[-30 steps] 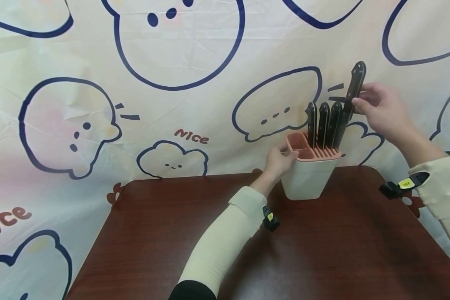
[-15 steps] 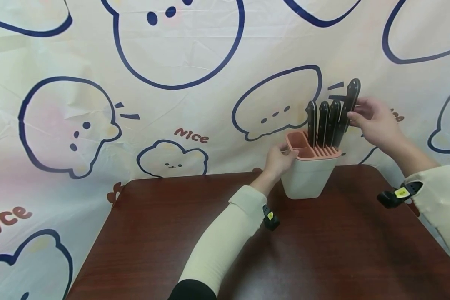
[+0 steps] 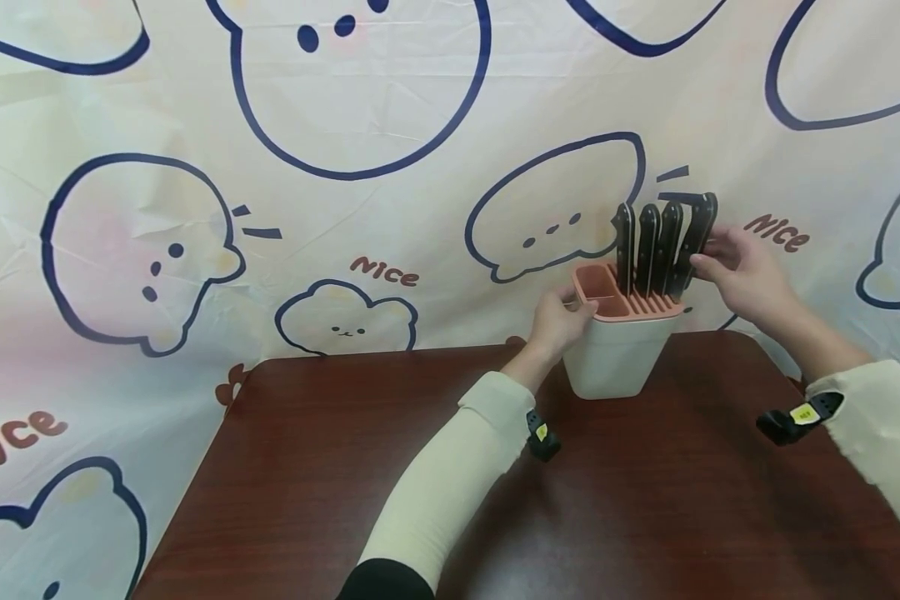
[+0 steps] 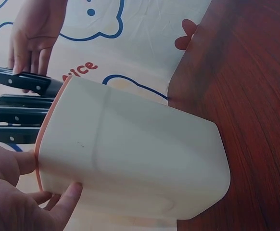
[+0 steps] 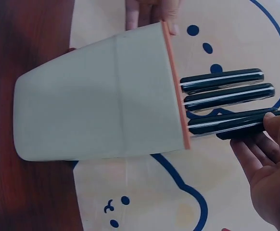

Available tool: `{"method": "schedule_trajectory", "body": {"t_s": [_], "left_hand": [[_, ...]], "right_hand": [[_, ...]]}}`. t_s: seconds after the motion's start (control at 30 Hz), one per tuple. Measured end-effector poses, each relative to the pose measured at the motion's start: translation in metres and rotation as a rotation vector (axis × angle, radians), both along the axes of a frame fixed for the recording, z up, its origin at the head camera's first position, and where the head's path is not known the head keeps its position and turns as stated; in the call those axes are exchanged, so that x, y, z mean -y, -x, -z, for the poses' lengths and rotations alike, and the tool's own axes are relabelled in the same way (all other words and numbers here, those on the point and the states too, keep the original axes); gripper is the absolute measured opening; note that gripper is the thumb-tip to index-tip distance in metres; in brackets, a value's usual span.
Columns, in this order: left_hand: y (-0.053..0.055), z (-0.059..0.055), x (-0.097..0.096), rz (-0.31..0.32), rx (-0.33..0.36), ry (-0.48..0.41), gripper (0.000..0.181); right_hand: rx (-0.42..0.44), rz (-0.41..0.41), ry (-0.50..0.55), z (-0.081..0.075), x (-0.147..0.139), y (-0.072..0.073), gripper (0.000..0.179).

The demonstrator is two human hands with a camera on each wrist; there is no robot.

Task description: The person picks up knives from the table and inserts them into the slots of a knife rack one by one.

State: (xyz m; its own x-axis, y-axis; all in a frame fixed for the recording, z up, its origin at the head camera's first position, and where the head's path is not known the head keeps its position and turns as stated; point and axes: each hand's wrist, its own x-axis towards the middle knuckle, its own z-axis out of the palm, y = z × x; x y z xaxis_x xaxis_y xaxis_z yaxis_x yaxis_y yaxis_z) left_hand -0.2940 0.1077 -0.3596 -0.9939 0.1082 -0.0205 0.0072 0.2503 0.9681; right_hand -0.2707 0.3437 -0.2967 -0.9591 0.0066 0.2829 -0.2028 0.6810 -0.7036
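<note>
A white knife holder (image 3: 611, 362) with a pink slotted top stands upright on the table. My left hand (image 3: 558, 325) grips its left rim, thumb in front, as the left wrist view also shows on the holder wall (image 4: 130, 154). At the holder's right end, my right hand (image 3: 750, 271) pinches a black-handled knife (image 3: 696, 237) between thumb and fingers. That knife leans slightly right. A short strip of its blade (image 4: 55, 87) shows above the rim; the rest is hidden inside. Three more black-handled knives (image 3: 647, 250) stand in slots to its left.
The dark brown wooden table (image 3: 330, 467) ends just behind the holder. A cream cloth (image 3: 390, 217) with blue cartoon outlines hangs behind it. An open pink compartment (image 3: 596, 283) lies left of the knife slots.
My right hand has moved down with the knife, whose handle now stands much lower, near the height of the others. The left hand and the holder have stayed in place.
</note>
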Motion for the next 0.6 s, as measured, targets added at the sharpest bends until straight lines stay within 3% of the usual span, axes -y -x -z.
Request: {"method": "schedule_trajectory", "body": {"t_s": [0.6], "left_hand": [[-0.002,-0.001,0.002,-0.004,0.006,0.003,0.046]], "right_hand": [[0.051,-0.041,0.044,0.023,-0.004,-0.003,0.061]]}}
